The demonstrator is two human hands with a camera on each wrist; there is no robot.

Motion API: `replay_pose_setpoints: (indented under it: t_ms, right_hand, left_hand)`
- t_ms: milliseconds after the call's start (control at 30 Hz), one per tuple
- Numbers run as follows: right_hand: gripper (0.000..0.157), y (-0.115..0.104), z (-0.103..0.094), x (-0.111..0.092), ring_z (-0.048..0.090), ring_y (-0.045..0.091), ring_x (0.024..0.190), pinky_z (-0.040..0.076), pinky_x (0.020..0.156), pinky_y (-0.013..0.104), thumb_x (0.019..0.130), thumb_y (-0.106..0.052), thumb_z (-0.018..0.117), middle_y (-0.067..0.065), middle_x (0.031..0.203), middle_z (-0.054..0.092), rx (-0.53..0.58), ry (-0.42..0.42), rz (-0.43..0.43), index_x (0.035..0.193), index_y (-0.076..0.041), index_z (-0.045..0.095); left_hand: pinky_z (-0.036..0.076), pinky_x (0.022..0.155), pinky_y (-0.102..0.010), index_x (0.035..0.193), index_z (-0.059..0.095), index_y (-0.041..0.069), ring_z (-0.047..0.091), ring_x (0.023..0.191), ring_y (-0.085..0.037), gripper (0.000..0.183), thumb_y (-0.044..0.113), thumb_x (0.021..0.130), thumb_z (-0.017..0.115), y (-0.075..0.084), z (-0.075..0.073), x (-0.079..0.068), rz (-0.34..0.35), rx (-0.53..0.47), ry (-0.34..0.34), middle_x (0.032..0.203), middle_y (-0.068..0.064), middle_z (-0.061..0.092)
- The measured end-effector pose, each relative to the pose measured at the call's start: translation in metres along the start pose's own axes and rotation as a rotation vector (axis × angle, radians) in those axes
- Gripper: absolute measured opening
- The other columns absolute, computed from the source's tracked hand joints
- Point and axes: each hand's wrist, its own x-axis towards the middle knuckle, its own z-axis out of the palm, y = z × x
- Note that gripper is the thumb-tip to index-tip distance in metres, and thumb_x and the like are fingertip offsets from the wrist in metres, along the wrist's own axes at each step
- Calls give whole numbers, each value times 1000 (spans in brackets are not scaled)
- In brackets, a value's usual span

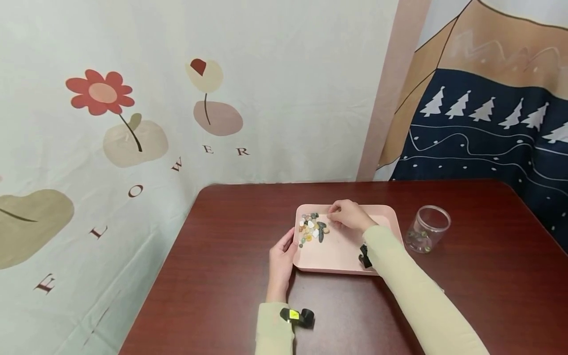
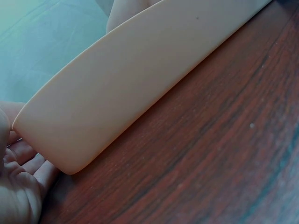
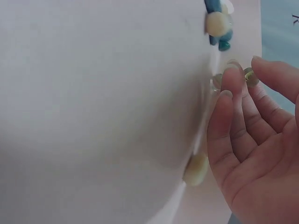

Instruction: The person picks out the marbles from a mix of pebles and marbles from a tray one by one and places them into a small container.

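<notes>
A pink tray [image 1: 341, 254] lies on the table, with several small pebbles [image 1: 310, 224] in white, yellow, green and dark grey gathered at its left side. My left hand [image 1: 281, 261] grips the tray's left edge near the front corner. Over the tray's far part, my right hand [image 1: 350, 215] pinches a clear glass marble [image 3: 251, 77] with a yellow-green swirl between thumb and fingers. Another clear round piece [image 3: 217, 81] shows beside those fingertips, partly hidden. A pale yellowish pebble [image 3: 196, 169] lies nearer the wrist in the right wrist view.
To the right of the tray stands a clear jar [image 1: 432, 222] without a lid, with several glass marbles [image 1: 420, 240] at its bottom. The dark red-brown table [image 1: 222, 276] meets a printed curtain [image 1: 288, 98] at its far edge.
</notes>
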Motion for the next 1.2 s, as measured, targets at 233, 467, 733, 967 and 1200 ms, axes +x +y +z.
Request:
replay_pose_setpoints:
  t_ms: [233,467,733,967,1200]
  right_hand:
    - [15,-2,-11,-6,57,25,64,49,55,33,83,-19,61,12,78,60,41,23,-12,94,-9,60]
    - [17,-6,-21,-12,57,21,70,50,62,32,86,-21,58,9,88,61,36,40,-17,99,-10,61]
    - [17,-13,-32,-30,57,19,69,51,62,28,84,-27,61,6,77,58,59,77,-80,94,-13,61]
    - [20,-17,-36,-47,58,21,69,51,65,29,84,-28,61,8,75,59,121,55,-138,97,-13,60]
    - [27,-16,-38,-63,57,22,67,50,66,32,84,-30,61,13,78,61,205,61,-203,102,-10,59]
  left_hand:
    - [41,91,-28,121,57,17,48,113,-13,34,13,88,56,-5,2,2,11,37,17,123,-1,54]
    - [41,91,-30,121,58,17,48,113,-13,34,12,87,56,-7,2,2,21,31,22,123,-2,54]
    - [45,85,-27,121,57,15,50,111,-17,34,11,87,56,-8,5,3,52,42,28,122,-5,55]
    - [42,90,-27,121,57,15,48,113,-13,34,12,87,57,-7,3,2,31,4,13,123,-2,54]
    - [41,90,-27,121,57,14,48,113,-12,35,10,87,56,-4,4,1,18,17,11,123,-1,54]
